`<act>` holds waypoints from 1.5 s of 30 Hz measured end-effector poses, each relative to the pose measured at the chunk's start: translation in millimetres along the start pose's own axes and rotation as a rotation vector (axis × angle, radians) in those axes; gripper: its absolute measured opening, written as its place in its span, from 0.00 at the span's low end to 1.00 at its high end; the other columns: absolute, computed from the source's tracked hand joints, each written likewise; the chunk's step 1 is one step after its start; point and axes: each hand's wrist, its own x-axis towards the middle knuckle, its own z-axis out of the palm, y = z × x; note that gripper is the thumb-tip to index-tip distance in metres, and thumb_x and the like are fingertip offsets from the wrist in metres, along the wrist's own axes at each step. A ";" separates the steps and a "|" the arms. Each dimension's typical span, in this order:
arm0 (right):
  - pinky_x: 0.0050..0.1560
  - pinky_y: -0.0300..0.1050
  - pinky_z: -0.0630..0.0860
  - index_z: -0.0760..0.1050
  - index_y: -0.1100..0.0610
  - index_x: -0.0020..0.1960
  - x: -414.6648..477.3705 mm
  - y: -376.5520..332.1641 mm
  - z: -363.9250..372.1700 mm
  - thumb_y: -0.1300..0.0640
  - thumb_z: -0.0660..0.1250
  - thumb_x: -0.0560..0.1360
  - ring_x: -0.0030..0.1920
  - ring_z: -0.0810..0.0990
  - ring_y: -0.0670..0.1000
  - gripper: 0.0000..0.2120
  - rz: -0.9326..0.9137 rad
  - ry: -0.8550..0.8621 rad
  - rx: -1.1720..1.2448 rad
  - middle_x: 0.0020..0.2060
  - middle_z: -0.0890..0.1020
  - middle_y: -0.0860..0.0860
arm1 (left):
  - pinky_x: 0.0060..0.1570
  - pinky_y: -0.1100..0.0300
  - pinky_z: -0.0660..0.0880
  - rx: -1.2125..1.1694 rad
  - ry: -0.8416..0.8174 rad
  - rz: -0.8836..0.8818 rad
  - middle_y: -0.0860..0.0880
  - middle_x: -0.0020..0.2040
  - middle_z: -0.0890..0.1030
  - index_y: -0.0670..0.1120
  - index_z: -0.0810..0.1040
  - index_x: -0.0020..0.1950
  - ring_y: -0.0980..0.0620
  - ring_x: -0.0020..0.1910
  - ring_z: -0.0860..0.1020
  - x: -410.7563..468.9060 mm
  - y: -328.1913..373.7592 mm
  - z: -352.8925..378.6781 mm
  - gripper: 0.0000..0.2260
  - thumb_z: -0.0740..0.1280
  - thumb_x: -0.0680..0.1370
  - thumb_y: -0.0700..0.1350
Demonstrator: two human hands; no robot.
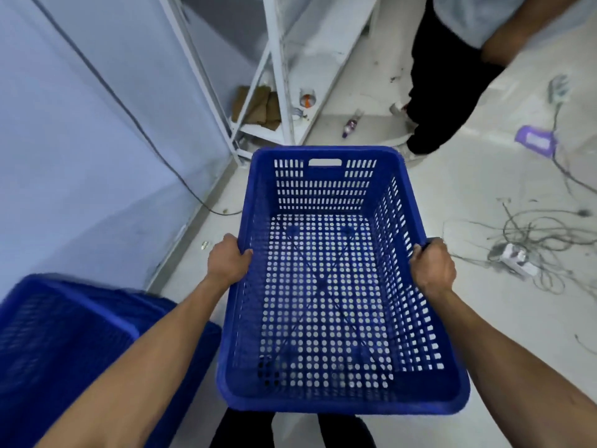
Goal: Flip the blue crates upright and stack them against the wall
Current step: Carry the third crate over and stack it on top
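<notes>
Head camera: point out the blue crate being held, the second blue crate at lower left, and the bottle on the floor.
held blue crate (323, 192), head view, far end wall.
second blue crate (58, 334), head view, perforated face.
bottle (351, 124), head view, its body.

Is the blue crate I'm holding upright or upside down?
Upright: the blue perforated plastic crate shows its open top and floor; left hand and right hand grip its rims.

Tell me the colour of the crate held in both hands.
Blue crate, best in the head view.
</notes>
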 end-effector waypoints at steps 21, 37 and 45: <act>0.44 0.53 0.73 0.72 0.64 0.53 -119.6 -154.1 -107.1 0.54 0.59 0.79 0.42 0.78 0.64 0.13 -0.579 -0.022 0.055 0.46 0.80 0.66 | 0.39 0.56 0.71 -0.180 0.388 -0.223 0.48 0.41 0.79 0.45 0.71 0.44 0.46 0.42 0.77 -255.4 -101.2 -157.5 0.12 0.69 0.76 0.52; 0.45 0.52 0.74 0.76 0.65 0.51 -378.0 -248.1 -123.1 0.55 0.61 0.78 0.48 0.81 0.65 0.13 -0.990 -0.100 0.102 0.48 0.82 0.64 | 0.36 0.56 0.68 -0.239 0.811 -0.506 0.48 0.38 0.76 0.42 0.71 0.44 0.46 0.37 0.74 -492.2 -263.7 -211.7 0.11 0.64 0.78 0.50; 0.30 0.43 0.65 0.68 0.61 0.44 -468.8 -287.1 -71.2 0.61 0.58 0.78 0.29 0.69 0.52 0.06 -1.190 -0.205 0.071 0.35 0.75 0.55 | 0.32 0.57 0.70 -0.282 0.831 -0.732 0.46 0.38 0.80 0.44 0.75 0.40 0.48 0.34 0.77 -543.9 -352.2 -199.1 0.14 0.62 0.75 0.54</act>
